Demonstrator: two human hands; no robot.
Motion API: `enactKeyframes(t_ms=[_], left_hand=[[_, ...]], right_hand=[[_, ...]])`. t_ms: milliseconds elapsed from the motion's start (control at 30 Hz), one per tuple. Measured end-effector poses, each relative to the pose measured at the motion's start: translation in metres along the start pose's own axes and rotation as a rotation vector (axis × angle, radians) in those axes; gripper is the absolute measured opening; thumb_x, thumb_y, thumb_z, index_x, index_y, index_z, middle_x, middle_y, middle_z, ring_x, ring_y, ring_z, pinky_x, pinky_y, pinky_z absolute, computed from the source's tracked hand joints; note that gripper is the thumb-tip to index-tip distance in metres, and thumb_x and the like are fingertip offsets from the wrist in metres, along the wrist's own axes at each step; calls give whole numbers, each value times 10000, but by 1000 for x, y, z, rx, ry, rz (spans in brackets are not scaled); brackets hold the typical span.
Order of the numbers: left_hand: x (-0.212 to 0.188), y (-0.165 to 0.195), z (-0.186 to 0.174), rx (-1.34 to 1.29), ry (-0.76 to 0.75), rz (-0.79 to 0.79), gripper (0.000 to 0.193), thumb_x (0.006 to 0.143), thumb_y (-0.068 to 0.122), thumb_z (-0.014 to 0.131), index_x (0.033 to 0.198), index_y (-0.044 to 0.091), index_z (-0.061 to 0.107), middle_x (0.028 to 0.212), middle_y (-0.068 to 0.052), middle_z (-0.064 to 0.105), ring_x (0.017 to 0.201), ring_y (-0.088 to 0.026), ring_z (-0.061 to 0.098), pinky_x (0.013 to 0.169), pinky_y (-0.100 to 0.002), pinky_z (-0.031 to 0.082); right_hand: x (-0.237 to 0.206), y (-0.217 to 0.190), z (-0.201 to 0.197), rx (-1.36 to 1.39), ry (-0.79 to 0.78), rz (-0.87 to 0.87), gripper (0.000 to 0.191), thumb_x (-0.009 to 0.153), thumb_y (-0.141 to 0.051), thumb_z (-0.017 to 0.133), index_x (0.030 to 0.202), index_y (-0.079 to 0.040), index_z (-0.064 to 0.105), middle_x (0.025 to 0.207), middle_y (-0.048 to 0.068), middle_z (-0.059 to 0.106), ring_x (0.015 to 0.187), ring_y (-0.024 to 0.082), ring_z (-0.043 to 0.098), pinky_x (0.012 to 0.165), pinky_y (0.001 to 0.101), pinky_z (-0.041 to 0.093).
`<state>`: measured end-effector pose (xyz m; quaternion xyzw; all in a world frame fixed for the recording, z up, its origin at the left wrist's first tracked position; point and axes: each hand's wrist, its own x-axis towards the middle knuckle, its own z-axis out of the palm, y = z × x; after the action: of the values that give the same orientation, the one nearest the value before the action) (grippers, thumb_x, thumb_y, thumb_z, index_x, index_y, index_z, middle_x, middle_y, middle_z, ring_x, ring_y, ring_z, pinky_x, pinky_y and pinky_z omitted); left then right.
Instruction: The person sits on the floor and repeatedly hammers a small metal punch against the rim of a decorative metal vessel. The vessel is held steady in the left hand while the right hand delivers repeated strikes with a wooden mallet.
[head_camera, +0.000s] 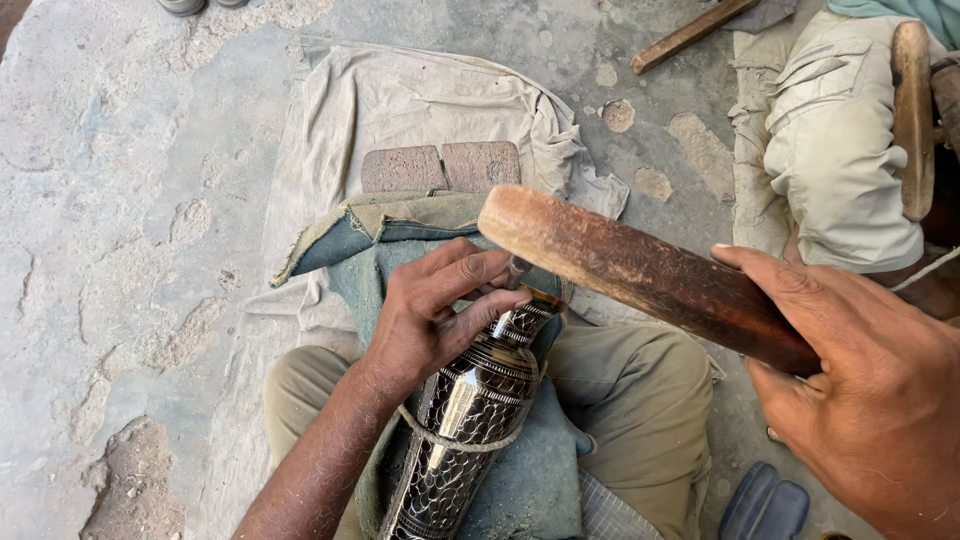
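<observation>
Head cam looking straight down at someone sitting on a concrete floor. There's an engraved metal bottle lying tilted across their lap, neck pointing up and away, resting on a blue-grey denim cloth that's draped over their khaki trousers. The bottle is shiny with a scale-like pattern cut into dark coating, plus banded rings near the shoulder. A loop of cord runs around its middle.

The left hand is curled over the bottle's neck, fingers pinched closed on a small metal chisel whose tip sits right at the neck area. The exact contact spot is hidden by the fingers.

The right hand is wrapped shut around the lower end of a thick wooden mallet, a reddish-brown club. Its pale, worn end hangs just above the chisel top; can't tell if they're actually touching.

Past the lap there's a beige cloth spread on the floor with two reddish bricks side by side on it. Top right, another person's bent leg in light trousers, and a wooden stick lying on the floor nearby.
</observation>
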<state>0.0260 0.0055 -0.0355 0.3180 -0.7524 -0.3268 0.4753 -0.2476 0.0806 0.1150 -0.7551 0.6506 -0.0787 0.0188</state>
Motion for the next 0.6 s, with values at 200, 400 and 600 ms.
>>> enactKeyframes(t_ms=[200,400,600], left_hand=[[0,-1,-2,11,7,10,342,890,185,839,1183,60,713,959,-64,719,832,-159,725,680,-304,580],[1,-4,-5,3,12,61,352,893,163,836,1209,68,712,991,-70,723,853,-177,719,699,-313,579],[-1,-6,-4,-4,30,79,318,896,161,836,1181,85,717,986,-66,720,845,-171,718,696,-310,579]], right_hand=[[-1,13,-4,-43,-69,-8,807,696,33,798,1469,-113,615,904,132,728,830,219,753,762,366,593],[-5,20,-4,-101,-53,-19,769,688,67,786,1425,-102,649,911,146,731,797,230,736,718,364,579],[-6,15,-9,-27,-56,94,759,720,32,810,1441,-142,648,859,117,715,749,198,733,705,337,577]])
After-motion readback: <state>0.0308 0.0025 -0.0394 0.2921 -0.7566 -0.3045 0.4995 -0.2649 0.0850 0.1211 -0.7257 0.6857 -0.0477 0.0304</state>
